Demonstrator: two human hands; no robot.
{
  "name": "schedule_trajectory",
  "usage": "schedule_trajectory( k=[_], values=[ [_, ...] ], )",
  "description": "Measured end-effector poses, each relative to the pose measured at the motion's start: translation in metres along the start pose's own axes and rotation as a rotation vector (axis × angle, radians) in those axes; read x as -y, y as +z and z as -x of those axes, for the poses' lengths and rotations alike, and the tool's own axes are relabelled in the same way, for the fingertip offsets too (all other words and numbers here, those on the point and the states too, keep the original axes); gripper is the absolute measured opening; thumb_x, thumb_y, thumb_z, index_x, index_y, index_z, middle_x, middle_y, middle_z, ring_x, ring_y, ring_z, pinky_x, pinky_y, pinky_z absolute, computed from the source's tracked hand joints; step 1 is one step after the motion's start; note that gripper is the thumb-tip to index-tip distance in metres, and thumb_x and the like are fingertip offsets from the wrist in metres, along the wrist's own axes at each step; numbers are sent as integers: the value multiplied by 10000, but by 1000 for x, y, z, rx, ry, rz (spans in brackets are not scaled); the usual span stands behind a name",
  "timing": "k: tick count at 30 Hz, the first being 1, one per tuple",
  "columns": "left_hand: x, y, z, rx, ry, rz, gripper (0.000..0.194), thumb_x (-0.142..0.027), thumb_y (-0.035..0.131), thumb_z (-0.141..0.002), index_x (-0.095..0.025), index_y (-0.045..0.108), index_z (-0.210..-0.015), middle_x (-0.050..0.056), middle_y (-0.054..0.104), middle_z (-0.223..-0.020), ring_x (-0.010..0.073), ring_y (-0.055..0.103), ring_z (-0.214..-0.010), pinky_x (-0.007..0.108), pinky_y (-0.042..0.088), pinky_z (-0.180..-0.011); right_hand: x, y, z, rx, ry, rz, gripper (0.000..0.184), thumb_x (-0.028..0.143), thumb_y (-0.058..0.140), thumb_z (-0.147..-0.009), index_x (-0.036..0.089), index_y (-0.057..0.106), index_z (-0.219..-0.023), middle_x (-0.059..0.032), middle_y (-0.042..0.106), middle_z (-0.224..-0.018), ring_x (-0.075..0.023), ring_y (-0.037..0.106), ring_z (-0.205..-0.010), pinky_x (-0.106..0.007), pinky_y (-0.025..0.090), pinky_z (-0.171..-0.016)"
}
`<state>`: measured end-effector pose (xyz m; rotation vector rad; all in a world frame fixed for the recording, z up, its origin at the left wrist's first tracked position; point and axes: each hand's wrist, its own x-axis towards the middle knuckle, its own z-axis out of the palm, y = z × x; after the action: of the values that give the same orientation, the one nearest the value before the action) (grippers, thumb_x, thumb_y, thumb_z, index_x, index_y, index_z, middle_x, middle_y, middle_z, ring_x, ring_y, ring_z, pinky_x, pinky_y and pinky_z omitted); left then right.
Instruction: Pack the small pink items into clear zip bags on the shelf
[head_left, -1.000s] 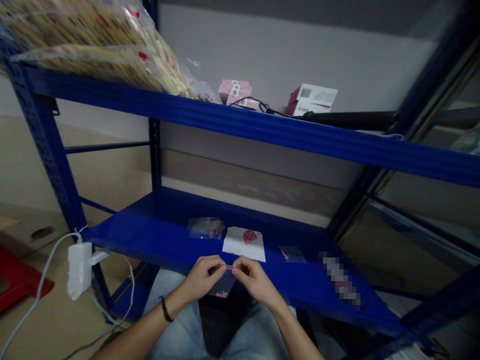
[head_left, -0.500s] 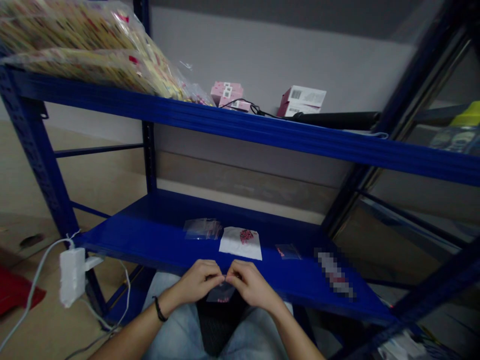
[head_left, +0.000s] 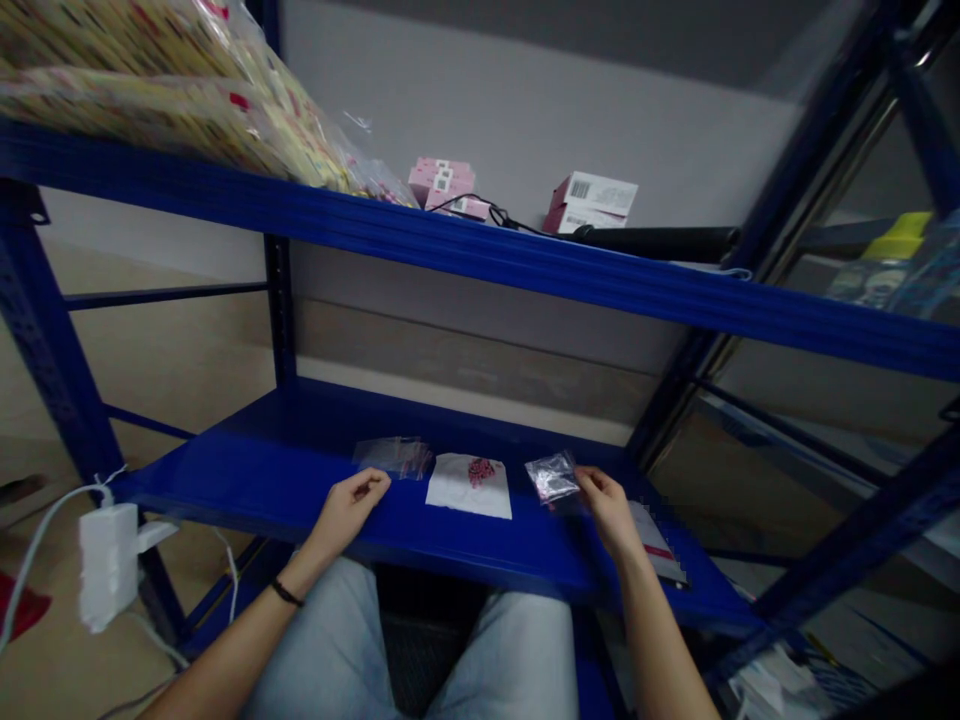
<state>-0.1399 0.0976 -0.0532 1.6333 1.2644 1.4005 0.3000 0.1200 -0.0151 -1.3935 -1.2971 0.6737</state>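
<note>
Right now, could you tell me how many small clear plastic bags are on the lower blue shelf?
2: one bag left of the white paper, one bag at the right hand. More may lie under the left one.

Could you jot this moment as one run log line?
left hand: open, by blue steel shelf | right hand: touching small clear plastic bag | beside: white paper with pink pieces, second clear bag

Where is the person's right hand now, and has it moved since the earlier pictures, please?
Yes: the right hand has moved rightward, away from the left hand, and is now to the right of the white paper sheet, beside a small plastic bag.
</note>
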Motion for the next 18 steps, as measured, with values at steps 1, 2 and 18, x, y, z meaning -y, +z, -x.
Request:
schedule_trajectory(
  k=[1,2,18],
  values=[
    [1,-3,-6,-22,2,-1,298,-461,638,-826,-178,699,-900,5,620,-717,161,543,-655,243,400,-604,-17,-7,-8,-27,39,51,450,523,602,-749,124,677,-943,-76,695,-778,-221,610,-678,-303,443,-613],
    [2,-5,-13,-44,10,-14,298,-444,655,-808,-181,702,-940,13,635,-756,169,562,-684,248,418,-625,-33,-13,-14,-46,60,114,425,495,597,-732,121,695,-909,-97,711,-796,-245,631,-721,-320,455,-647],
    [23,-24,-141,440,-91,-635,756,-505,855,-403,-194,730,-1081,159,638,-1281,419,477,-1254,466,363,-1033,-57,-18,-14,-329,18,741,398,479,336,-851,199,616,-821,-106,670,-758,-274,605,-731,-336,399,-638]
  ],
)
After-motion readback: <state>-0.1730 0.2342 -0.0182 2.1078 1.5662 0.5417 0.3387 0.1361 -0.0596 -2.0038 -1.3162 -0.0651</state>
